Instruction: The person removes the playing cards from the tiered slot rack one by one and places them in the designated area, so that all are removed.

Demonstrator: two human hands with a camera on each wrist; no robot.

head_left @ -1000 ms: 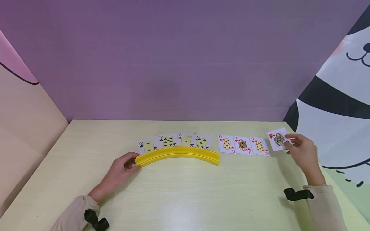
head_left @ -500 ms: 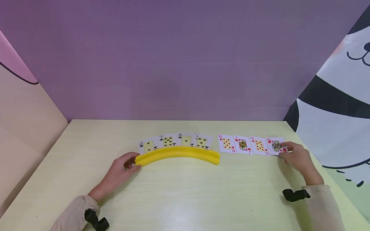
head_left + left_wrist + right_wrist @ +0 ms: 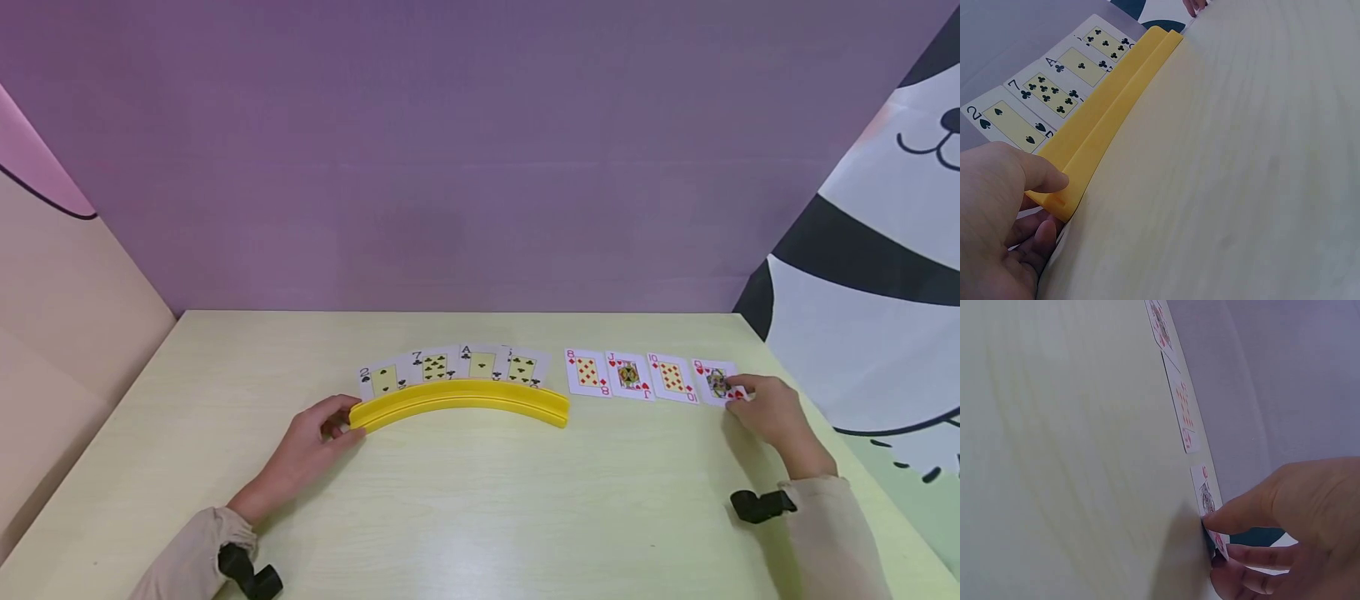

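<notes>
At the left end of a curved yellow card holder (image 3: 459, 395), my left hand (image 3: 318, 437) grips it between thumb and fingers. Standing in its slot are the two of spades (image 3: 384, 380), seven of clubs (image 3: 434, 365), ace of clubs (image 3: 482, 362) and another club card (image 3: 525, 368). On the right, my right hand (image 3: 776, 417) pinches the right edge of the queen of hearts (image 3: 712, 379). The right wrist view has the thumb (image 3: 1241, 509) on the card's face and fingers by its near end, which looks slightly raised off the table.
Left of the queen lie the eight of diamonds (image 3: 588, 372), jack of hearts (image 3: 628, 377) and ten of diamonds (image 3: 672, 379), face up in a row. A purple partition (image 3: 465, 167) rises behind the pale wooden table (image 3: 480, 508). The table's right edge runs close to my right hand.
My right hand has brought the queen of hearts down and slightly left, into line beside the ten of diamonds. The left hand and card holder have stayed in place.
</notes>
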